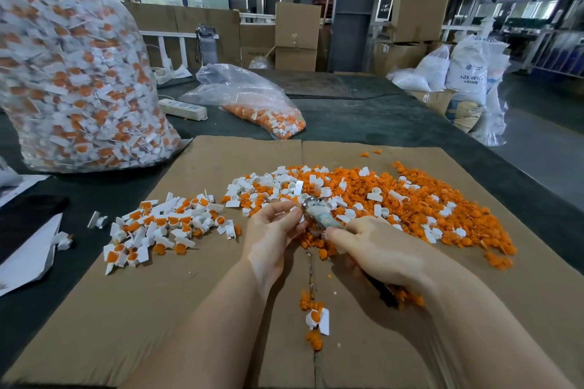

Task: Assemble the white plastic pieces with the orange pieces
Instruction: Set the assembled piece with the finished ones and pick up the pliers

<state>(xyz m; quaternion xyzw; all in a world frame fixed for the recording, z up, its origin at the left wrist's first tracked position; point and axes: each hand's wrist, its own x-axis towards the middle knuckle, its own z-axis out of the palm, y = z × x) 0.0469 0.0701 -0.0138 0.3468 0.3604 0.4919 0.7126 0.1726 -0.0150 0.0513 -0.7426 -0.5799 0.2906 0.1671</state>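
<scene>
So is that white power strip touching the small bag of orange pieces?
Apart. In the head view, a strip of dark table shows between the power strip's right end and the small bag beside it.

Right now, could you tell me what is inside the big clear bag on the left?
The big clear bag is packed with white pieces fitted with orange pieces. Only those against the plastic show; its middle is hidden.

One head-worn wide-angle view, looking forward and down.
It sits close above the hands (328, 240) and cardboard-covered bench (158, 309), the factory hall stretching beyond.
</scene>
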